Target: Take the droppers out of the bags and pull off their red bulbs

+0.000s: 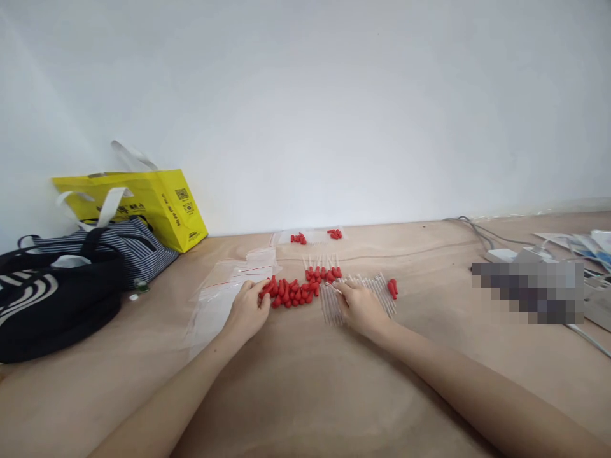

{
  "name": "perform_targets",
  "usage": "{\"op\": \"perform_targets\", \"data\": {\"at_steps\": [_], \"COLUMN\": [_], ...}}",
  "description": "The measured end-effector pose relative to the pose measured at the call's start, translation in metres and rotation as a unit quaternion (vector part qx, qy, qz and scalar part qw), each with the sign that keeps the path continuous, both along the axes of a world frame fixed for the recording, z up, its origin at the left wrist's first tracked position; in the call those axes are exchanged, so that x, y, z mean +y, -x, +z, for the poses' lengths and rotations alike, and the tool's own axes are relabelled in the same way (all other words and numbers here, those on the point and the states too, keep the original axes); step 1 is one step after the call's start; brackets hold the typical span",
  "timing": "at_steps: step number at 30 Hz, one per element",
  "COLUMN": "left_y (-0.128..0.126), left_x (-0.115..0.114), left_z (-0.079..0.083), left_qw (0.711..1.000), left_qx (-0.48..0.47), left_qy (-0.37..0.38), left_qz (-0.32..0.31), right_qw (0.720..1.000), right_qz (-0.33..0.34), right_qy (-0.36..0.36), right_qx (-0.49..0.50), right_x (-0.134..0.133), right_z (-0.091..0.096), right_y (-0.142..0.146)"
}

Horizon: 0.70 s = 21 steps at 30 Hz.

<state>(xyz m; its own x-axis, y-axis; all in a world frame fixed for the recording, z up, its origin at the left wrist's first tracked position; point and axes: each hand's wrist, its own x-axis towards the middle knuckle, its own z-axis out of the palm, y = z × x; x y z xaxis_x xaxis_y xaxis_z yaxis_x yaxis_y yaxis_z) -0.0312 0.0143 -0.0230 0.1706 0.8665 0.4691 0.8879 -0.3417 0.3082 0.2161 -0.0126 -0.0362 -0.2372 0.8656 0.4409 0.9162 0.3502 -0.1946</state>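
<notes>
My left hand (248, 306) is at the left end of a pile of red rubber bulbs (293, 294), its thumb and fingers closed around a bulb there. My right hand (361, 306) lies over a row of thin clear tubes (330, 308), with its fingertips pinched at the upper left of the row, apparently on one tube; the fingers partly hide it. Just behind the pile, several droppers (323, 273) lie side by side, red bulbs toward me and clear stems pointing away. A couple of loose red bulbs (392, 288) rest right of the tubes.
Clear plastic bags (214, 308) lie left of the pile. Farther back is another bag with red bulbs (298, 239) in it. A yellow bag (179, 210), a striped bag (143, 251) and a black bag (62, 305) stand at left. Cables (477, 230) and papers (599, 245) lie at right.
</notes>
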Motion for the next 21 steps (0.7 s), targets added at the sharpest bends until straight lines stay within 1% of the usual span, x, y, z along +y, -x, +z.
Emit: {"op": "perform_targets", "data": {"at_steps": [3, 6, 11, 16, 18, 21], "left_y": [-0.003, -0.005, -0.004, 0.006, 0.006, -0.004], "left_x": [-0.002, -0.004, -0.006, -0.002, 0.002, 0.011], "left_z": [-0.002, -0.001, 0.007, 0.014, 0.017, 0.026], "left_qw": [1.0, 0.999, 0.996, 0.994, 0.995, 0.995], "left_qx": [-0.006, -0.015, -0.043, -0.046, -0.031, 0.04], "left_qy": [0.025, 0.047, 0.072, 0.071, 0.061, 0.05], "left_qz": [0.015, 0.023, 0.026, 0.065, 0.078, 0.073], "right_qw": [0.997, 0.993, 0.99, 0.988, 0.988, 0.989], "right_qz": [-0.034, -0.049, -0.055, -0.063, -0.069, -0.084], "right_qy": [0.018, 0.031, 0.035, 0.055, 0.057, 0.049], "right_qx": [-0.068, -0.107, -0.129, -0.128, -0.124, -0.108], "right_x": [-0.002, -0.002, -0.002, -0.003, -0.002, -0.002], "right_z": [0.008, 0.013, 0.014, 0.012, 0.013, 0.014], "right_y": [0.012, 0.021, 0.028, 0.032, 0.031, 0.022]}}
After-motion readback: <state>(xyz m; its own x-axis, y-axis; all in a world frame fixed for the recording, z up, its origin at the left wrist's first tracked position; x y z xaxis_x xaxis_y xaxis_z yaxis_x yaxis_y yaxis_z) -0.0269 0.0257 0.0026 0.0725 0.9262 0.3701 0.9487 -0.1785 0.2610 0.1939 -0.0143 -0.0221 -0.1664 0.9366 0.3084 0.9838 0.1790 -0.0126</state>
